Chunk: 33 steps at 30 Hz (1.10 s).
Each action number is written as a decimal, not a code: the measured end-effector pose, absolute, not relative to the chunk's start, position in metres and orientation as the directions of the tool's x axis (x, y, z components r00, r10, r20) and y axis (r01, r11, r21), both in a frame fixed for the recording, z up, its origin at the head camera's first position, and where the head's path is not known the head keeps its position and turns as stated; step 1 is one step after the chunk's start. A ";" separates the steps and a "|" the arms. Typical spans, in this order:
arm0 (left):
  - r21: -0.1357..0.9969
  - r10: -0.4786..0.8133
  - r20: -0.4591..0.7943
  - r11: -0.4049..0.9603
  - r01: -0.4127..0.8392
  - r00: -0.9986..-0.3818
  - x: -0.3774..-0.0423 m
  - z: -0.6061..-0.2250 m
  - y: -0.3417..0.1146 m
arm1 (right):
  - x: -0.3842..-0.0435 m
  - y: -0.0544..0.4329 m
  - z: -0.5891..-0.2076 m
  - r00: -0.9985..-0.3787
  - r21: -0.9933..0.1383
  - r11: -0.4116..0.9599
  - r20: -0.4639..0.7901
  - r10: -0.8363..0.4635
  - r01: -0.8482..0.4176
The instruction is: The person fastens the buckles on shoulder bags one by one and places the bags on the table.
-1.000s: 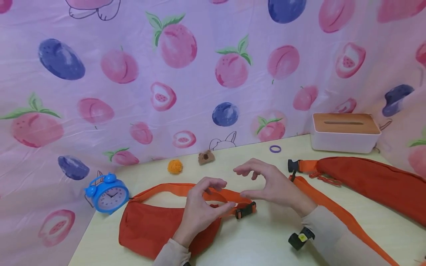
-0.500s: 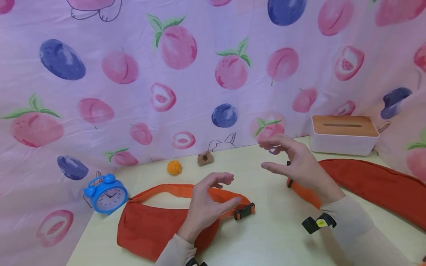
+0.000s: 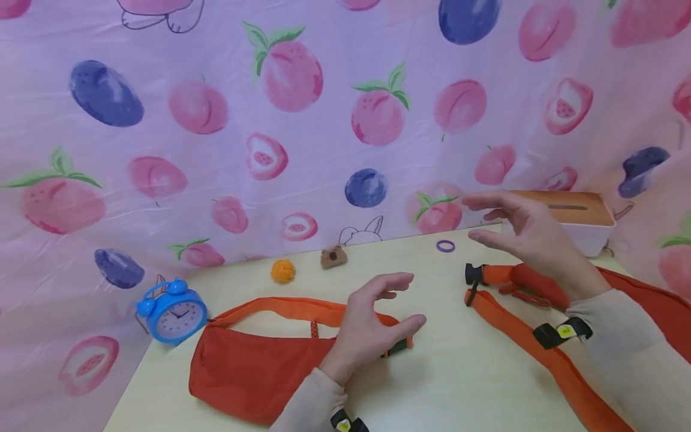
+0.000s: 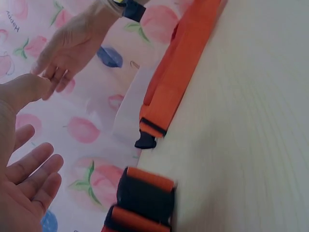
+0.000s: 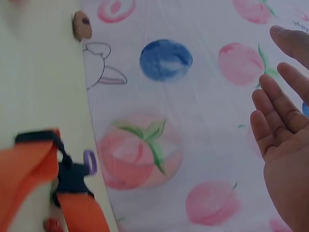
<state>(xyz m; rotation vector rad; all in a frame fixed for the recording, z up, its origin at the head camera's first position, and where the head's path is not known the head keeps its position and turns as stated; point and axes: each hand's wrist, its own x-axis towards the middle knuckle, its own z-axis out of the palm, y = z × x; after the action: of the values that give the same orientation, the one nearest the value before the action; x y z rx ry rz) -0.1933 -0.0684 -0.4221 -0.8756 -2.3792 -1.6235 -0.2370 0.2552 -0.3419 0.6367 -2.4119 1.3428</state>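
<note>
rising right hand (image 3: pixel 531 237) | left hand (image 3: pixel 372 324) over orange strap (image 3: pixel 281 307)

The left hand (image 3: pixel 372 327) covers most of the black buckle (image 3: pixel 400 345); the tissue box (image 3: pixel 585 225) sits partly, perhaps half, behind the right hand (image 3: pixel 531 237).

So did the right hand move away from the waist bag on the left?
Yes. The right hand has gone up and right, away from the near bag's buckle, and is now in front of the tissue box.
</note>
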 end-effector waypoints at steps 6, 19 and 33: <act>0.845 0.395 0.397 0.195 0.497 -0.829 -0.194 -0.417 -0.038 | -0.250 0.280 -0.352 -0.891 -0.720 0.526 0.392 -0.231 -0.453; 0.901 0.397 0.300 0.181 0.394 -0.868 -0.194 -0.452 0.027 | -0.272 0.310 -0.405 -0.914 -0.655 0.646 0.204 -0.350 -0.393; 0.878 0.446 0.222 0.296 0.377 -0.867 -0.207 -0.481 0.049 | -0.286 0.311 -0.432 -0.908 -0.670 0.659 0.054 -0.416 -0.342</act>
<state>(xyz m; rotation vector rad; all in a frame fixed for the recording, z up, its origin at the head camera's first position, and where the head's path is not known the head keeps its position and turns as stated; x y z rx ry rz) -0.2075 0.0493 -0.4811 -0.8204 -2.5798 -1.7178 -0.2861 0.3115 -0.4322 0.6771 -2.9549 1.1582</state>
